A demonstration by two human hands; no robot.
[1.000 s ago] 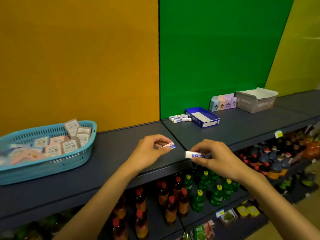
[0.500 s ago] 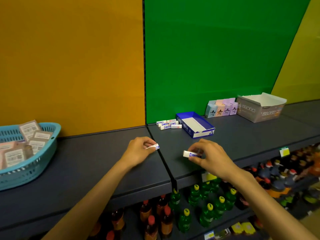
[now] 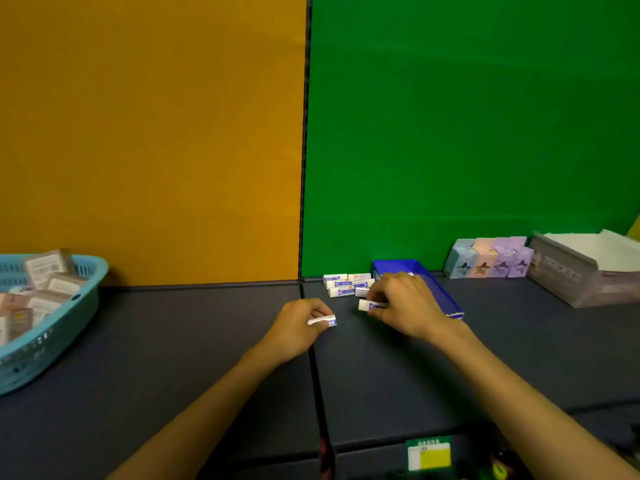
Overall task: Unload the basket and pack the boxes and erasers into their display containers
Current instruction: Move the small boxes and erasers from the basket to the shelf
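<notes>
My left hand (image 3: 300, 323) pinches a white eraser with a blue sleeve (image 3: 323, 321) just above the dark shelf. My right hand (image 3: 403, 304) grips another eraser (image 3: 367, 305) in front of a small pile of erasers (image 3: 343, 285) lying by the back wall. The blue display tray (image 3: 440, 292) sits right behind my right hand, partly hidden by it. A teal basket (image 3: 65, 327) with several labelled boxes (image 3: 46, 268) stands at the far left.
A row of pastel boxes (image 3: 488, 259) stands against the green wall, next to a grey open carton (image 3: 571, 275) at the far right. A yellow price tag (image 3: 429, 457) hangs on the shelf's front edge. Orange and green panels back the dark shelf (image 3: 190, 341).
Both hands have moved forward over the shelf toward the eraser pile and blue tray, each still holding its eraser. The view has tilted up; the bottles below have dropped out of sight.
</notes>
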